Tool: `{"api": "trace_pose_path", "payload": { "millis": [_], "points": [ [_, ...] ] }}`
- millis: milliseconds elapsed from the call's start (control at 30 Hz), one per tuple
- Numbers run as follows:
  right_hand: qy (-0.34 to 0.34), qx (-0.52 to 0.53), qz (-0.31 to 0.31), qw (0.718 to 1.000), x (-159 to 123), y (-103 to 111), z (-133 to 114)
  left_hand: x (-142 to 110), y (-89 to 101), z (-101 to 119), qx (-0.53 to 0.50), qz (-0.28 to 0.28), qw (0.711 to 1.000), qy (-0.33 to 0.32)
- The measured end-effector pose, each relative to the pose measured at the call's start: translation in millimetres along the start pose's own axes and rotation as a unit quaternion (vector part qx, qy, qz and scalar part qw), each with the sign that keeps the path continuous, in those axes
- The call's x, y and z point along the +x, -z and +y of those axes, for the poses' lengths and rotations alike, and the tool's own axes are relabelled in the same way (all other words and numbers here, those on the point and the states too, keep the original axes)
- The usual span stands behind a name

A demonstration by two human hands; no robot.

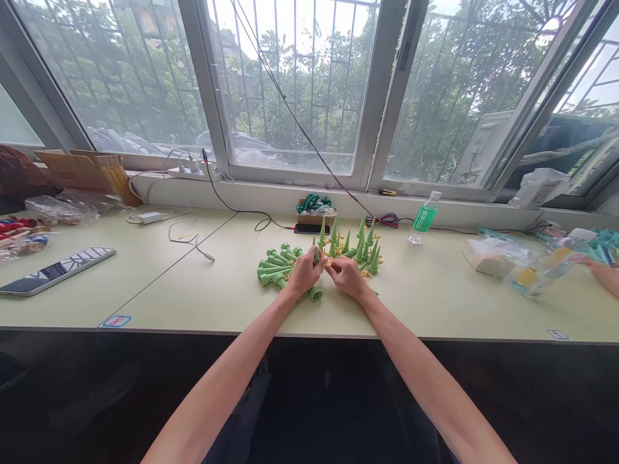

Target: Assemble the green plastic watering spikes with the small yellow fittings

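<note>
My left hand (306,269) is closed around a green plastic watering spike (316,253), its pointed end up. Close against it, my right hand (347,274) has its fingertips pinched on a small yellow valve (328,262) at the spike's side; the fingers partly hide it. To the left lie several green spikes (273,267) on their sides, their round open ends toward me. Beyond and right of my right hand, several green spikes with yellow valves (367,248) stand point up. One more round green end (315,294) shows just below my left hand.
Behind the spikes are a black phone (312,229) and a small box (316,206) of green items. A water bottle (424,218) stands to the right. Farther right are a tissue pack (488,258), another bottle (551,264) and another person's hand (604,276). A tablet-like device (58,270) and cable (196,243) lie left.
</note>
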State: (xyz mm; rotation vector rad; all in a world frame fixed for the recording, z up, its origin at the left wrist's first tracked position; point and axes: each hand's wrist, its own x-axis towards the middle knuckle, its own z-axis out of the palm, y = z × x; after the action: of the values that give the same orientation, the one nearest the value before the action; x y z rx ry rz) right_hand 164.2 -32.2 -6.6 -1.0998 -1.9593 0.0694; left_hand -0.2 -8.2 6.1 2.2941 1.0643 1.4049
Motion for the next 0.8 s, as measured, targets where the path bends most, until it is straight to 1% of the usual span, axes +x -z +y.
{"api": "trace_pose_path", "payload": {
  "millis": [233,433,567,800],
  "points": [
    [-0.007,0.019,0.012,1.000,1.5,-3.0,0.6,0.5,0.1,-1.8,0.004,0.002,1.000,-0.004],
    [-0.022,0.049,0.025,0.998,2.8,-4.7,0.0,1.0,1.5,0.3,0.013,-0.012,1.000,-0.008],
    [-0.024,0.047,0.018,0.998,2.3,-5.6,2.0,0.8,1.1,-0.6,0.018,-0.010,1.000,-0.009],
    [-0.010,0.036,0.001,0.999,2.2,-6.1,4.3,0.2,0.9,-0.4,0.026,-0.025,0.999,0.007]
  ]
}}
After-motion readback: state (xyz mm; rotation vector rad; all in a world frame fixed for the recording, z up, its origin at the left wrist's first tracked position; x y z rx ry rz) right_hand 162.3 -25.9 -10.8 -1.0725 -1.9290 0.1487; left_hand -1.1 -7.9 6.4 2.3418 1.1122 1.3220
